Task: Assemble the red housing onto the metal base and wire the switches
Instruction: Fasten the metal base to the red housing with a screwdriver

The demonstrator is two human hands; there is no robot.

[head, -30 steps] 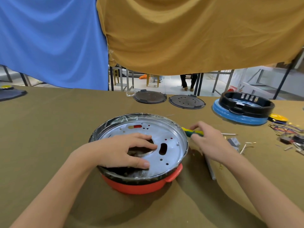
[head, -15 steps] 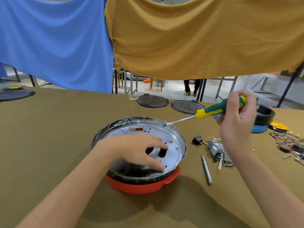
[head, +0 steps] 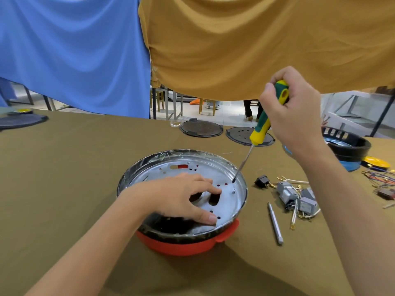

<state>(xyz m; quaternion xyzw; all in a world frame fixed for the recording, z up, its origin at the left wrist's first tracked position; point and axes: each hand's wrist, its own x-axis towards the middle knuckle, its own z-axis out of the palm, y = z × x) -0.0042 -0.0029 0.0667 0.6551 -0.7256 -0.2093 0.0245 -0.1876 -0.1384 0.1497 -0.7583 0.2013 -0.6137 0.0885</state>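
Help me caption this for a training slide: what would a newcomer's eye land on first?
Probably the right hand raised mid-frame, gripping a green-and-yellow screwdriver whose tip points down into the right side of the metal base. Next, the left hand pressing on that base, seated in the red housing. Behind hang a blue cloth and a mustard cloth.

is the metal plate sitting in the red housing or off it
In it. The metal plate lies inside the rim, red housing showing below; the left hand presses on it.
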